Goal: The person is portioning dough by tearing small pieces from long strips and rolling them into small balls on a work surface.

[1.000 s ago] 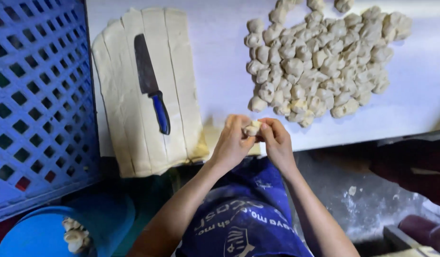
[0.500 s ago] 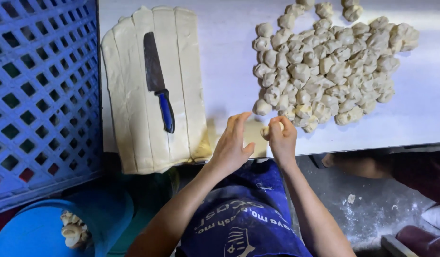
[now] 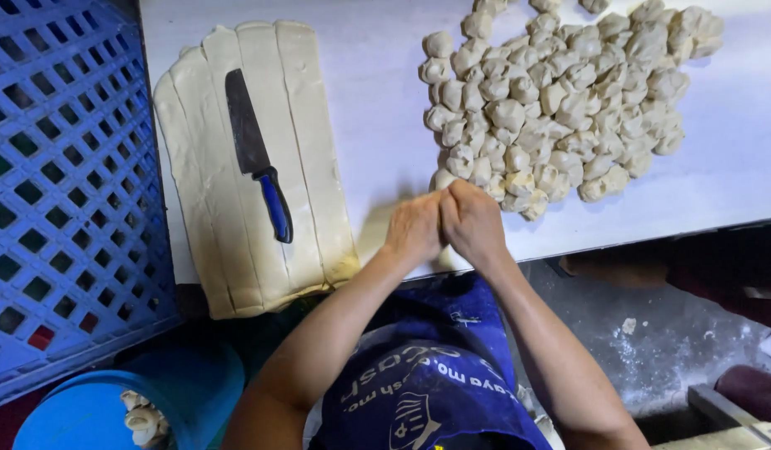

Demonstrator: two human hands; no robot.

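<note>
- Head view: I see a blue crate [image 3: 64, 192] left of the white table [image 3: 377, 100].
- My left hand [image 3: 414, 229] and right hand [image 3: 473, 221] press together, clenched; whatever they enclose is hidden.
- Dough pieces [image 3: 560, 100] heap just beyond them; a blue-handled knife [image 3: 259, 162] rests on dough strips [image 3: 252, 167].

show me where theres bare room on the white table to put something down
The widest bare patch of the table lies between the dough sheet with the knife on it and the pile of dough pieces. Another runs right of the pile, near the front edge. It is crowded where both hands meet at the pile's near corner.
</note>
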